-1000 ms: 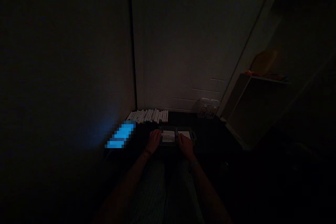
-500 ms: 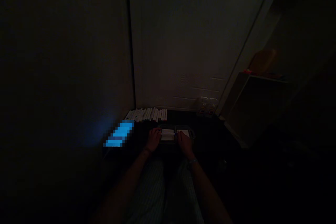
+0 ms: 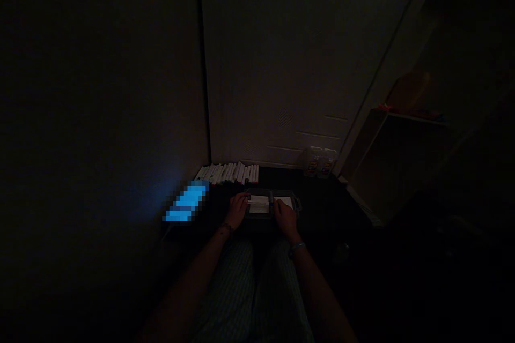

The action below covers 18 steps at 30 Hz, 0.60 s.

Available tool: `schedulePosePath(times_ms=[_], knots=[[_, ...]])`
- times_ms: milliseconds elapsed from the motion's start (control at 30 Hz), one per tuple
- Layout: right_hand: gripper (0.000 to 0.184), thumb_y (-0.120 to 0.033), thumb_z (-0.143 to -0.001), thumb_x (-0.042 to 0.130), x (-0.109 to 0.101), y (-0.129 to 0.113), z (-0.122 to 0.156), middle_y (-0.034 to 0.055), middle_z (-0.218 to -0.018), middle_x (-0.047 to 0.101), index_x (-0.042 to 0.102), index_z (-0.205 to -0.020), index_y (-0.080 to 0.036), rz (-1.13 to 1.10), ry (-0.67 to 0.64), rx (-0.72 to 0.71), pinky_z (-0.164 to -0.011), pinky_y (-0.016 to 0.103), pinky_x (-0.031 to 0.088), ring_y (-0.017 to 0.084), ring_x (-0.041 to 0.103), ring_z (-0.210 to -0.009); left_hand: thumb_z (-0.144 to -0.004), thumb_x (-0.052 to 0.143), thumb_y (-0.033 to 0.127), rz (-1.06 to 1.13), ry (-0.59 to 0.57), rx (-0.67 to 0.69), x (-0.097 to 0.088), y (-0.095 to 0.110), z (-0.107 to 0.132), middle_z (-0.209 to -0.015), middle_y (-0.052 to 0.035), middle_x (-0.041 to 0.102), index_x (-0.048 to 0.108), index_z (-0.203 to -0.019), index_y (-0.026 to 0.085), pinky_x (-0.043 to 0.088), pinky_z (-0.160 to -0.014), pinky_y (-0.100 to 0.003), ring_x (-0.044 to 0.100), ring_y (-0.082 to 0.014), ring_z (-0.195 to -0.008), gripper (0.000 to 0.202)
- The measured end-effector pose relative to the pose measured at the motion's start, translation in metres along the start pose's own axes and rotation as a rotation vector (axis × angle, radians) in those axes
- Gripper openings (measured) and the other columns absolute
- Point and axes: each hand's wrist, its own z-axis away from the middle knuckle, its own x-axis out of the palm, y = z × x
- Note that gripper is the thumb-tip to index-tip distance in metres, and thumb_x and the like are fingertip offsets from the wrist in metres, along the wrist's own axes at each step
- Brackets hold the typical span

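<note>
In the dim light, a white marker (image 3: 258, 202) lies level between my two hands, one end at each. My left hand (image 3: 236, 213) has its fingers closed on the left end. My right hand (image 3: 286, 220) is closed at the other end, where a bit of dark blue shows. Just beneath is an open clear plastic case (image 3: 258, 216) with white paper or cards (image 3: 259, 209) in its left half. More white (image 3: 286, 201) shows in the right half, partly hidden by my right hand. Fine finger detail is lost in the dark.
A row of white markers (image 3: 229, 173) lies at the back left of the dark table (image 3: 322, 198). Two clear plastic packs (image 3: 321, 162) stand against the wall. At left a lit, pixelated screen (image 3: 187, 201) glows blue. A shelf unit (image 3: 382, 144) stands to the right.
The whole view has shifted slightly, so things sit a little farther right. Both hands keep nearly the same hold on the marker above the case.
</note>
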Motion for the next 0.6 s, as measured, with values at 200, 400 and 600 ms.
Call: schedulePosePath(times_ms=[200, 400, 600], knots=[[0.041, -0.038, -0.092, 0.016, -0.0003, 0.0000, -0.0006, 0.0023, -0.078, 0.061, 0.053, -0.090, -0.020, 0.029, -0.020, 0.013, -0.056, 0.020, 0.026, 0.011, 0.054, -0.070, -0.085, 0.030, 0.028, -0.018, 0.004, 0.031, 0.0024, -0.0035, -0.0005, -0.104, -0.0032, 0.053, 0.055, -0.096, 0.019, 0.033, -0.092, -0.035, 0.043, -0.0160, -0.100, 0.029], [0.041, -0.037, -0.092, 0.015, -0.0012, -0.0009, -0.0010, 0.0028, -0.078, 0.061, 0.053, -0.091, -0.019, 0.042, -0.012, 0.019, -0.056, 0.021, 0.026, 0.011, 0.054, -0.069, -0.085, 0.030, 0.030, -0.045, 0.013, 0.078, 0.0032, -0.0067, 0.0001, -0.104, -0.0037, 0.053, 0.053, -0.099, 0.019, 0.032, -0.092, -0.035, 0.044, -0.0159, -0.100, 0.029], [0.044, -0.038, -0.092, 0.014, 0.0002, 0.0000, -0.0004, 0.0027, -0.077, 0.061, 0.053, -0.088, -0.019, 0.041, -0.002, 0.021, -0.055, 0.021, 0.025, 0.012, 0.054, -0.068, -0.085, 0.030, 0.031, -0.058, 0.005, 0.083, 0.0009, -0.0048, 0.0015, -0.105, -0.0042, 0.052, 0.052, -0.099, 0.019, 0.032, -0.093, -0.034, 0.043, -0.0159, -0.101, 0.029]])
